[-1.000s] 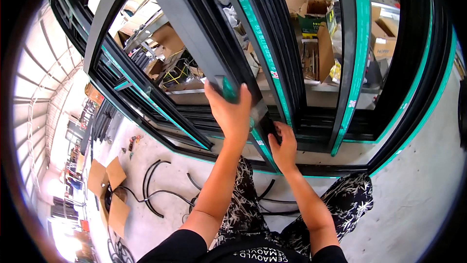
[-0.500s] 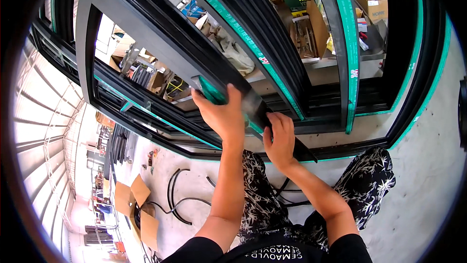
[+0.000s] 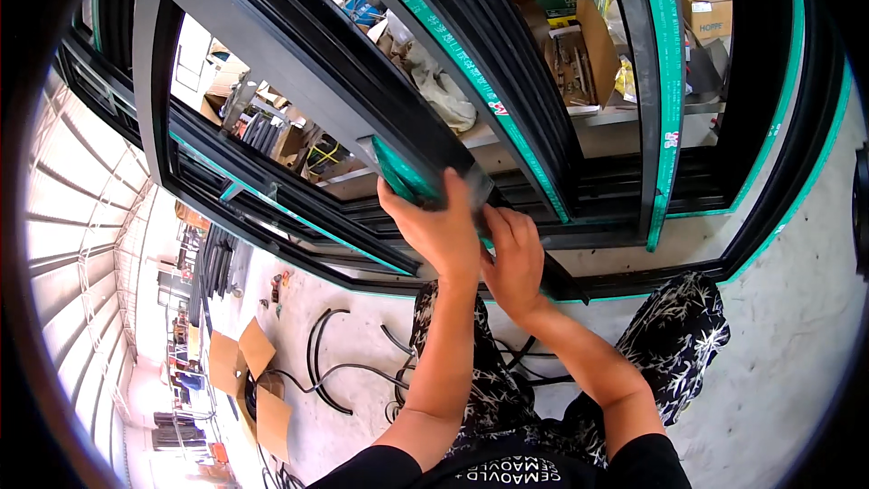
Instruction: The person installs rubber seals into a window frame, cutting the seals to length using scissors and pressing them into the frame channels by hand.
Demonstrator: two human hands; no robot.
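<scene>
A dark grey window frame (image 3: 299, 73) slants from the upper left down toward my knees. Crumpled green protective film (image 3: 403, 172) lies along its lower bar, partly lifted from the surface. My left hand (image 3: 439, 231) wraps the bar beside this film, its thumb over the dark face and its fingers on the film side. Just below and to the right, my right hand (image 3: 514, 258) is closed round the same bar, nearly touching the left. What lies under the right fingers is partly hidden. The bar's pointed lower end sticks out past the right hand.
More black frames with green film strips (image 3: 665, 82) stand behind and to the right. Through them show cardboard boxes (image 3: 706, 14) and a pale bag (image 3: 444, 95) on a bench. An opened carton (image 3: 272, 417) and black rubber strips (image 3: 317, 362) lie on the floor at left.
My left hand has slid down and right along the bar, closer to my right hand. The right hand has shifted slightly left and down. More of the green film shows.
</scene>
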